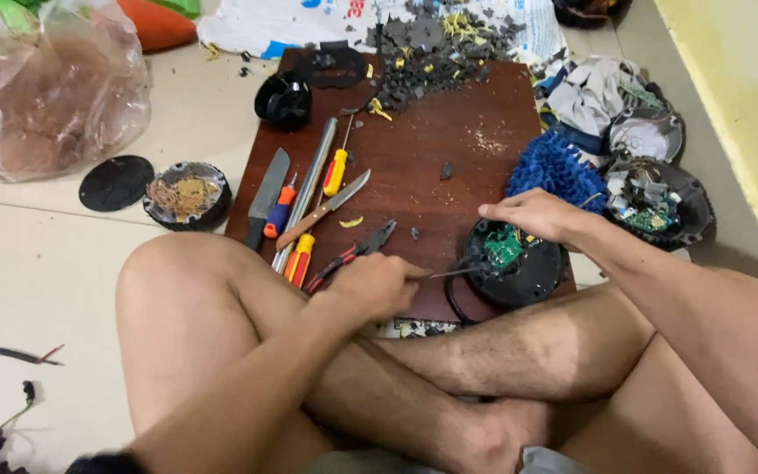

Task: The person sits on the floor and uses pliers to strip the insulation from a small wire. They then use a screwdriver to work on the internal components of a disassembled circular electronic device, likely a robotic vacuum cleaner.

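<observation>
- Crossed bare legs [449, 369] fill the near edge of the head view; the person sits on a pale tiled floor [37, 263] with a dark wooden board [458, 132] just beyond the shins.
- Left hand [370, 285] is curled shut around a thin metal tool [454, 273], likely a small screwdriver; the shaft points right, its tip at the rim of the round black housing [528, 276].
- Right hand [532, 215] rests on the housing's far edge, fingers bent over the rim and pinning it; the forearm comes in from the right above the knee.
- That housing sits at the board's near right corner, open side up, with a green circuit board [504, 248] exposed inside.
- Judging by looks, the housing is light, rigid plastic, best gripped by the rim; the circuit board looks fragile and should stay untouched by fingers.
- Left of the hands lie red-handled pliers [353, 254], a knife [267, 197], screwdrivers [335, 171] and a steel rod [309, 189].
- Farther off: a pile of dark broken chips [423, 53], a blue mop-like cloth [554, 167], another opened housing [655, 202] and a plastic bag [46, 88].
</observation>
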